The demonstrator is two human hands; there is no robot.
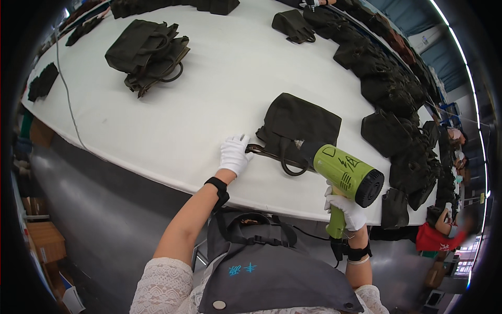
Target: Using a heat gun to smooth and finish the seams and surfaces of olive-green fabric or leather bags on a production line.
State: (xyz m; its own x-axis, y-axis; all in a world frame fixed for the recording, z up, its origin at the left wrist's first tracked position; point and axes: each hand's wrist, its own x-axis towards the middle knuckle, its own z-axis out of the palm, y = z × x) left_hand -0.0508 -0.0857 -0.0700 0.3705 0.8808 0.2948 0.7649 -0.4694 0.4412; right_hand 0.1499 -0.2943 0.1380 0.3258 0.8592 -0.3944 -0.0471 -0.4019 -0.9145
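Green heat gun (346, 175) clenched in right hand (348, 208); left hand (234, 154) flat on bag strap (272, 156).

Heat gun (348, 175): lime green, black nozzle end, black scribbles.
Bag (300, 123): dark olive, plain.
Gloves: white on left hand (234, 154) and right hand (348, 209).
Tabletop (198, 104): white.
Apron (272, 267): grey, blue marks.
Sleeves (162, 285): white lace.
Wrist straps (218, 187): black.
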